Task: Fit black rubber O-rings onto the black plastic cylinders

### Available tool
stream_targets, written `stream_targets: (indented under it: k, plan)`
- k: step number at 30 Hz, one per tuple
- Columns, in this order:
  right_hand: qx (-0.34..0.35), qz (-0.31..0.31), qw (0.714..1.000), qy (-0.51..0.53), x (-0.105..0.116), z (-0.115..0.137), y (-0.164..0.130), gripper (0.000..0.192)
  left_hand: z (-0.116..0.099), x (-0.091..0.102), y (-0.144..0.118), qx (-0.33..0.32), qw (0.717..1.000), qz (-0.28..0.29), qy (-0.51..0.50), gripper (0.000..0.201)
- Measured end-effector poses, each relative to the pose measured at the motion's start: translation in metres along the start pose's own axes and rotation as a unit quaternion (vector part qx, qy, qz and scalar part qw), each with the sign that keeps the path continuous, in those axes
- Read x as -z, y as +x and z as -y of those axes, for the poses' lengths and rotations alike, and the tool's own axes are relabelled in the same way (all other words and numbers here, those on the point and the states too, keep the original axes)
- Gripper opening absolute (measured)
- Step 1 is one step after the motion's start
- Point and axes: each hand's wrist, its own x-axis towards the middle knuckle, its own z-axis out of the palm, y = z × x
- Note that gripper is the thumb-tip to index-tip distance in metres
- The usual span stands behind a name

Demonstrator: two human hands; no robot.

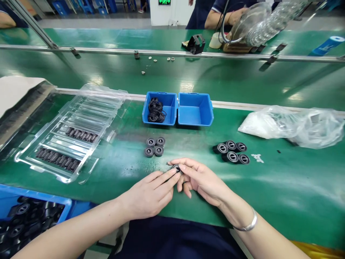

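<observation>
Both hands meet over the green table around a small black round part point(176, 167), mostly covered by fingers. My right hand point(202, 180) is closed around it, thumb on top and index finger along its far side. My left hand point(152, 196) presses its fingertips onto the part from the left. A thin dark end sticks out by the right index fingertip; I cannot tell what it belongs to. Just beyond lie several short black ring-faced cylinders point(154, 146), standing close together. Further right, several taller black cylinders point(232, 151) are grouped beside small white pieces point(257, 158).
Two blue bins stand ahead: the left bin point(172, 108) holds black rubber rings point(156, 109), the right bin point(195, 109) nothing. A clear tray point(91, 144) with dark parts lies left. A blue crate point(67, 207) of black parts stands lower left; plastic bags point(291, 126) lie right.
</observation>
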Motion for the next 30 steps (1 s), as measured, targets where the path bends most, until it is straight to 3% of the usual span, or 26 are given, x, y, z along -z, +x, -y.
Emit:
stream_targets:
  k: [6,13,21,27,30]
  plan:
    - [0.009,-0.044,0.999,-0.024,-0.002,-0.002,0.002,0.029,-0.003,-0.001,0.003,0.011,1.0,0.021,-0.001,0.022]
    - [0.026,-0.004,1.0,-0.014,-0.001,-0.003,0.0,0.031,-0.001,-0.001,0.001,0.003,0.999,0.026,-0.023,0.025]
    - [0.043,-0.019,0.999,-0.007,-0.002,-0.005,0.0,0.029,-0.003,-0.002,0.001,0.009,1.0,0.006,-0.01,0.025]
    - [0.069,-0.052,0.995,-0.041,-0.003,-0.009,0.001,0.031,0.0,0.0,0.003,0.016,0.999,0.032,-0.013,0.026]
    - [0.101,-0.058,0.986,-0.118,0.001,-0.011,0.0,0.033,0.002,-0.002,0.004,0.027,0.999,0.035,-0.019,0.025]
